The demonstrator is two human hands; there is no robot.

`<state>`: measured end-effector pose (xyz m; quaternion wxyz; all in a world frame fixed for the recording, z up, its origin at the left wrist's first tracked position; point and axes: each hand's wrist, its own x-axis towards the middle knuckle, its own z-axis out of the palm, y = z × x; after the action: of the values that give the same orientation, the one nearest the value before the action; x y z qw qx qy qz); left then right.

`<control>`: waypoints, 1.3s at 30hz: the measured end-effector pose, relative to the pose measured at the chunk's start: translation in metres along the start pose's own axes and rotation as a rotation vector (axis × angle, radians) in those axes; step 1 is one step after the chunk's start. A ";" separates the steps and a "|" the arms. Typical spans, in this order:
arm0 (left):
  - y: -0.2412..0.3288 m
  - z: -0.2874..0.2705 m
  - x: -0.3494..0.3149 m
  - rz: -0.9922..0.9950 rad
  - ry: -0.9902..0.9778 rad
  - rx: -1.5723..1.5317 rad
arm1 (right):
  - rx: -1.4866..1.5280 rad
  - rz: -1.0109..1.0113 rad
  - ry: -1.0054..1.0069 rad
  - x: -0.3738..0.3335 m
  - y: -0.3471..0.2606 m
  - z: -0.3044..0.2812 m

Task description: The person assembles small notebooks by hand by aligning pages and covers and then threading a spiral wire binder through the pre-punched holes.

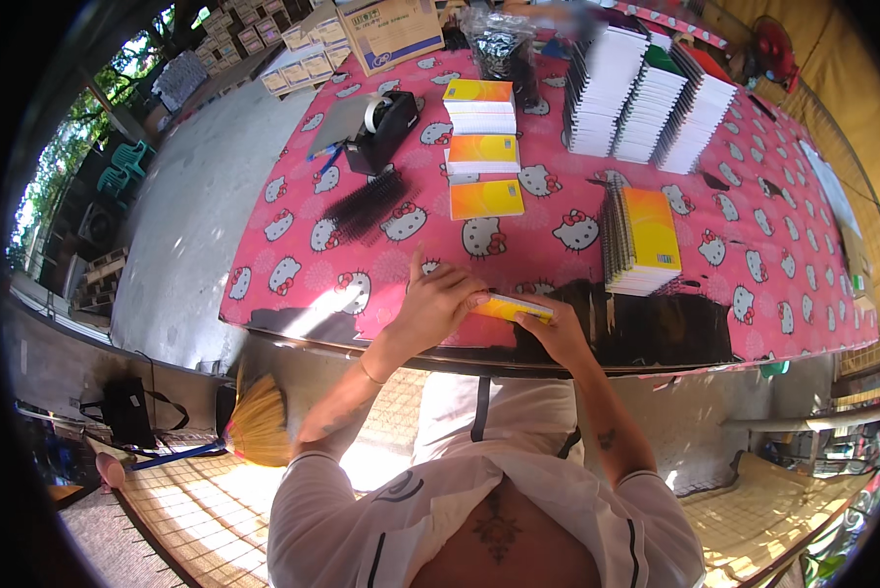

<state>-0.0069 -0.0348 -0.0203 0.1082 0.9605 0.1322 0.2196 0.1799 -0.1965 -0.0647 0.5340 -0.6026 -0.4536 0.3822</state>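
Note:
At the near edge of the table, a small yellow-and-orange notebook is held low between my two hands. My left hand grips its left end, with one finger pointing away from the others. The right end is pinched by my right hand, thumb on top. Beyond my left hand lies a bundle of black spiral binding coils. Three yellow-covered piles of unbound pages, one of them nearest me, line up past my hands. To the right stands a stack of spiral-bound yellow notebooks.
A black tape dispenser sits at the far left of the pink table. Tall stacks of spiral notebooks, a bag of black coils and a cardboard box stand at the back. A broom leans at lower left.

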 end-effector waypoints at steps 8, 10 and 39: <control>0.053 0.046 -0.043 -0.049 -0.036 0.312 | 0.175 -0.072 0.134 -0.012 -0.009 0.019; 0.062 0.057 -0.063 -0.043 -0.042 0.150 | 0.193 -0.090 0.170 -0.014 -0.018 0.019; 0.031 0.027 0.006 0.141 0.184 0.050 | 0.014 -0.091 0.072 -0.008 0.008 0.011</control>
<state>0.0170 -0.0664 -0.0330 0.0557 0.9457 0.0790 0.3103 0.1681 -0.2010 -0.0749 0.5711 -0.5909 -0.4583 0.3387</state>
